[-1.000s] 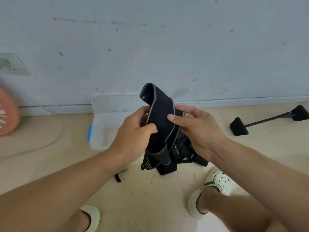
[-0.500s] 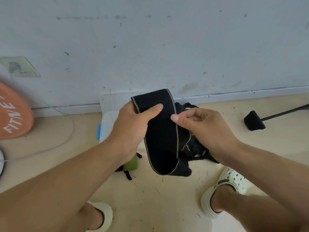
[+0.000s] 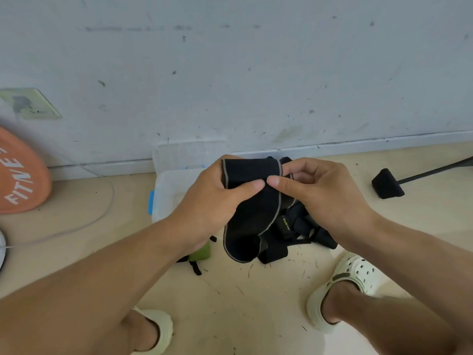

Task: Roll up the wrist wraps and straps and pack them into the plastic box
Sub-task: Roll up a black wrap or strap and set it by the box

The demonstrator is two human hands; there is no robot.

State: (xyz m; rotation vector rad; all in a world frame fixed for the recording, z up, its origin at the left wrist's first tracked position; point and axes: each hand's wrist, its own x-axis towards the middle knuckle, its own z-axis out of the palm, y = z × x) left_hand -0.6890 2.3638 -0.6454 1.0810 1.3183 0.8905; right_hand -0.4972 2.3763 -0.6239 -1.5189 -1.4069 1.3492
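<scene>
Two pale perforated clogs nearest, left clog [image 3: 156, 329] and right clog [image 3: 343, 285], planted on the beige floor [image 3: 243, 303] among scattered dark specks; two bare forearms reaching forward above them; two hands meeting on one black wrist wrap [image 3: 253, 201] with grey edging, held above the floor; left hand [image 3: 212, 201] curled round the wrap's upper fold, thumb pressed across its front; right hand [image 3: 320, 196] pinching the same fold from the other side, thumb tip just beside the left thumb tip; lower length of the wrap hanging down in a loose loop.

One heap of black straps [image 3: 299, 231] on the floor behind and below the wrap, partly hidden by it and by the right hand, exact count not clear; one green pad [image 3: 201, 252] with thin black straps peeking out under the left wrist.

One clear plastic box [image 3: 163, 201] with a blue latch beyond the left hand, open, its lid [image 3: 186, 155] leaning against the wall; interior mostly blocked by the left hand, contents not clear.

Further off, one orange disc [image 3: 20, 175] with white lettering at far left; one pale cable [image 3: 102, 213] curving across the floor; one black padded foot [image 3: 387, 184] on a dark rod at right; one grey scuffed wall [image 3: 256, 73] with one wall socket [image 3: 30, 103].
</scene>
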